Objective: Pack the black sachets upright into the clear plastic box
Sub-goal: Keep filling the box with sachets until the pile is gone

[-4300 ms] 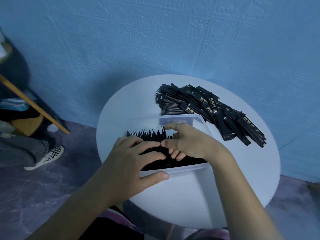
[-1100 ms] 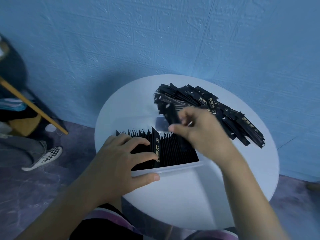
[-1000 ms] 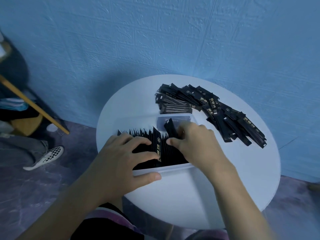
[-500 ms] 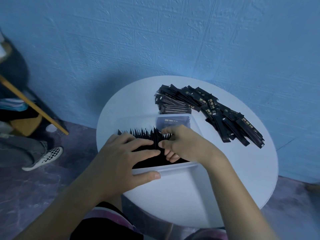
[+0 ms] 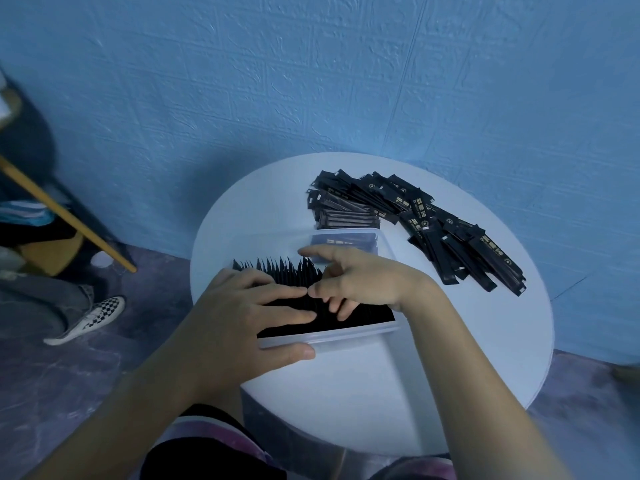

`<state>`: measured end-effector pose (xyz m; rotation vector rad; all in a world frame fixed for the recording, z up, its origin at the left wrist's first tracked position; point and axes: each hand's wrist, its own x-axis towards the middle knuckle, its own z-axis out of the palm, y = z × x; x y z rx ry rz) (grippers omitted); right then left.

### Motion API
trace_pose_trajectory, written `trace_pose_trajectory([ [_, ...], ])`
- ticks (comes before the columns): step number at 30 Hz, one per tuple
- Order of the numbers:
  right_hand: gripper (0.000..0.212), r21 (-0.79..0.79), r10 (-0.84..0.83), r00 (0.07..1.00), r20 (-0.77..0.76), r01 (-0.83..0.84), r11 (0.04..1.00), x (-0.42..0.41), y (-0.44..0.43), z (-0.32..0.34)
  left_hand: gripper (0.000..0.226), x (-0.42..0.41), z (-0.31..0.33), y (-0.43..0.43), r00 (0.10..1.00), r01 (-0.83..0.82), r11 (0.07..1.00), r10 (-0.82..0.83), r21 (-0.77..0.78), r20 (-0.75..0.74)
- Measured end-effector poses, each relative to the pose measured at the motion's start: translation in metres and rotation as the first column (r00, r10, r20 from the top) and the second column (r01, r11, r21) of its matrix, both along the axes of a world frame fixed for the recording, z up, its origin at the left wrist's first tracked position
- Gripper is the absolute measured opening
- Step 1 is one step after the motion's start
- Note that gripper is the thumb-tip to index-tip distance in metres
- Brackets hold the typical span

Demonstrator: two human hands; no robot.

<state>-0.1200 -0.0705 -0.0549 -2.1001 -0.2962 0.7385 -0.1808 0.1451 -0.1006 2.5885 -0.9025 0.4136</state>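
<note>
right hand (image 5: 360, 282) is down in the clear plastic box (image 5: 363, 333). a second ago it was up by the pile with one sachet pinched; that sachet is no longer visible as a separate piece, so i read it as seated in the row. index finger points left over the tips and the other fingers curl down among the packed sachets (image 5: 287, 273). can't tell if it's still pinching one or just tamping.

left hand (image 5: 242, 317) hasn't moved over these frames. its fingers lie flat and spread across the left part of the row, with the thumb along the outside of the near wall, bracing the row and box. it's pressing, not gripping.

meaning: one more sachet in. the row stands upright with tips up and fills the box from the left wall to about the right hand. the far right corner looks open.

loose pile (image 5: 450, 237) lies flat on the round white surface (image 5: 467, 358), just behind and right of the box, with a neater stack (image 5: 346, 220) at its left end. plenty left, so i'd put the job somewhere mid-way.

writing: gold print on the sachets, a round emblem plus blocky marks, too small to read. pale print shows through the far wall too, also unreadable. no brand i can name.
</note>
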Motion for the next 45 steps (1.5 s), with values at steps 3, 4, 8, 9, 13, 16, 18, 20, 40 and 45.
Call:
trace_pose_trajectory([
  [3,0.059,0.017,0.007,1.000,0.001,-0.007,1.000,0.001,-0.001,-0.001,0.043,0.000,0.001,0.000,1.000,0.008,1.000,-0.008,0.006,-0.004],
  [4,0.057,0.026,0.005,1.000,0.001,-0.005,1.000,0.000,-0.001,-0.001,0.043,-0.001,0.001,0.000,1.000,0.009,1.000,-0.009,0.005,0.000],
  [8,0.062,0.077,-0.024,1.000,-0.018,0.025,0.997,-0.002,-0.003,-0.002,0.051,-0.001,0.003,0.001,1.000,0.001,0.999,-0.001,0.045,0.005],
  [9,0.065,0.086,-0.036,0.999,-0.022,0.038,0.996,-0.003,-0.005,-0.003,0.053,-0.001,0.004,0.001,1.000,0.001,0.998,-0.001,0.062,0.005],
  [13,0.063,0.090,-0.070,0.997,-0.026,0.072,0.993,-0.006,-0.010,-0.004,0.063,-0.003,0.009,-0.004,1.000,-0.004,0.991,0.005,0.132,-0.007],
  [16,0.052,0.079,-0.083,0.996,-0.015,0.084,0.993,-0.007,-0.011,-0.005,0.063,-0.003,0.009,-0.010,1.000,-0.018,0.983,0.015,0.183,0.016],
  [18,0.045,0.083,-0.083,0.997,-0.009,0.083,0.993,-0.007,-0.012,-0.005,0.061,-0.002,0.007,-0.011,1.000,-0.021,0.983,0.018,0.181,0.022],
  [20,0.043,0.085,-0.082,0.997,-0.014,0.083,0.993,-0.008,-0.012,-0.004,0.059,-0.001,0.006,-0.011,0.999,-0.024,0.983,0.017,0.182,0.040],
  [40,0.025,0.029,-0.347,0.806,0.479,0.380,0.925,0.037,-0.071,-0.040,0.048,-0.006,0.007,0.007,0.999,-0.036,0.983,0.032,0.181,0.025],
  [45,0.023,-0.196,-0.181,0.800,0.572,0.348,0.917,0.037,-0.067,-0.047,0.047,-0.005,0.007,0.007,0.999,-0.036,0.984,0.034,0.177,0.014],
])
